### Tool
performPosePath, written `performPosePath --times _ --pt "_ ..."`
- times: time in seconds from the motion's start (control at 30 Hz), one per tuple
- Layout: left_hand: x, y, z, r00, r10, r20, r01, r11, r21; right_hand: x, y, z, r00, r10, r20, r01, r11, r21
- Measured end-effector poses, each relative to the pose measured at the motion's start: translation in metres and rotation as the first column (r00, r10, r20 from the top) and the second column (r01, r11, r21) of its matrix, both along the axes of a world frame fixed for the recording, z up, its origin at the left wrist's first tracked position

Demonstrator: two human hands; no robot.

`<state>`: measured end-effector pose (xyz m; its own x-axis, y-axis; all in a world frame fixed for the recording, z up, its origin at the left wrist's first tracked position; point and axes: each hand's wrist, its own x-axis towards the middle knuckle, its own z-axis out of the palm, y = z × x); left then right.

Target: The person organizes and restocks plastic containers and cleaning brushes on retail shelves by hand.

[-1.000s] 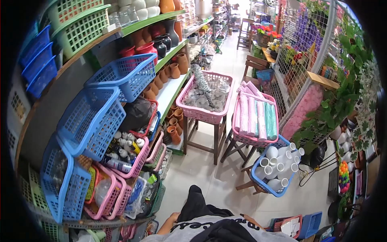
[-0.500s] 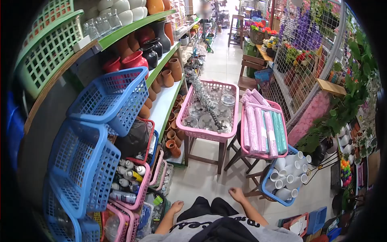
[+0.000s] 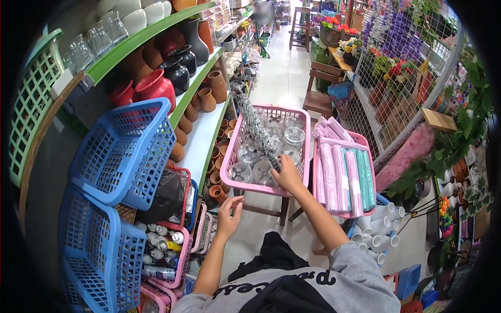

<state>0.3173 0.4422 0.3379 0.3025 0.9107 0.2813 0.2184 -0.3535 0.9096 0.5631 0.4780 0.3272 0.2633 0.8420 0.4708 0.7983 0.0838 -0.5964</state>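
Observation:
My right hand is closed round the lower end of a silver tinsel garland. The garland lies slantwise across a pink basket, its upper end over the far left rim. Round clear glass dishes fill the basket, which stands on a wooden stool. My left hand is raised just off the basket's near left corner, fingers apart, holding nothing. To the right, a second pink basket bears pink and green wrapped rolls.
Blue baskets are stacked at the left beside shelves of vases and clay pots. White vases stand in a blue basket at the lower right. A wire mesh rack with flowers lines the right side. A tiled aisle runs ahead.
Both hands have risen from beside my lap. The right one has moved up and taken hold of the garland's lower end; the left is nearer the basket. The view has shifted closer to the shelves.

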Motion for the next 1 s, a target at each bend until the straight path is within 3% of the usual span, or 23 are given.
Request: performPosePath --times 0.07,0.13,0.2,0.27,0.3,0.33,0.4,0.47,0.57,0.6,0.67,0.7,0.73,0.8,0.87,0.93,1.0 --pt "0.016 0.015 0.016 0.998 -0.069 0.009 0.068 0.992 0.104 0.002 0.011 -0.001 0.997 -0.037 0.069 0.043 0.995 -0.090" --pt "0.029 0.029 0.023 0.997 -0.077 -0.027 0.080 0.986 0.147 0.000 0.016 0.007 0.992 0.003 0.124 0.037 0.945 -0.325" --pt "0.044 0.042 0.026 0.988 -0.150 -0.025 0.152 0.984 0.088 0.002 0.026 0.001 0.992 -0.013 0.122 0.053 0.942 -0.331" --pt "0.056 0.059 0.026 0.979 -0.191 -0.071 0.198 0.973 0.122 0.005 0.029 0.002 0.999 -0.033 -0.004 0.030 0.939 -0.344" --pt "0.064 0.066 0.028 0.973 -0.219 -0.074 0.227 0.965 0.132 0.009 0.030 0.002 0.990 -0.028 -0.135 -0.009 0.964 -0.266" --pt "0.073 0.073 0.031 0.966 -0.246 -0.074 0.255 0.957 0.140 0.014 0.030 0.002 0.990 -0.043 -0.136 0.004 0.963 -0.271" --pt "0.092 0.092 0.035 0.953 -0.285 -0.099 0.297 0.945 0.137 0.027 0.026 0.005 0.974 0.022 -0.224 -0.048 0.992 -0.114" --pt "0.115 0.119 0.024 0.927 -0.355 -0.121 0.371 0.913 0.166 0.040 0.016 0.018 0.970 0.000 -0.243 -0.036 0.989 -0.147" --pt "0.156 0.157 0.001 0.919 -0.385 -0.084 0.392 0.913 0.108 0.054 -0.013 0.041 0.890 -0.073 -0.450 -0.021 0.980 -0.200" --pt "0.169 0.167 -0.007 0.913 -0.400 -0.077 0.407 0.907 0.107 0.061 -0.020 0.036 0.891 -0.089 -0.445 -0.003 0.979 -0.203" --pt "0.197 0.188 -0.018 0.912 -0.366 -0.182 0.392 0.910 0.133 0.077 -0.031 0.024 0.554 -0.095 -0.827 -0.106 0.977 -0.183" --pt "0.208 0.196 -0.019 0.883 -0.392 -0.260 0.429 0.897 0.103 0.079 -0.038 0.028 0.480 -0.128 -0.868 -0.094 0.976 -0.195" --pt "0.217 0.199 -0.022 0.874 -0.411 -0.258 0.448 0.888 0.102 0.083 -0.043 0.027 0.477 -0.139 -0.868 -0.073 0.978 -0.197" --pt "0.236 0.203 -0.029 0.868 -0.271 -0.415 0.394 0.885 0.247 0.090 -0.050 0.027 0.309 -0.078 -0.948 -0.123 0.985 -0.121" --pt "0.252 0.210 -0.036 0.842 -0.309 -0.442 0.411 0.899 0.154 0.089 -0.058 0.030 0.285 -0.088 -0.954 -0.105 0.987 -0.122" --pt "0.263 0.211 -0.040 0.797 -0.271 -0.539 0.336 0.942 0.023 0.090 -0.065 0.023 0.174 -0.090 -0.981 -0.060 0.993 -0.102" --pt "0.271 0.210 -0.046 0.800 -0.238 -0.550 0.317 0.947 0.050 0.094 -0.071 0.020 0.149 -0.090 -0.985 -0.077 0.992 -0.102"
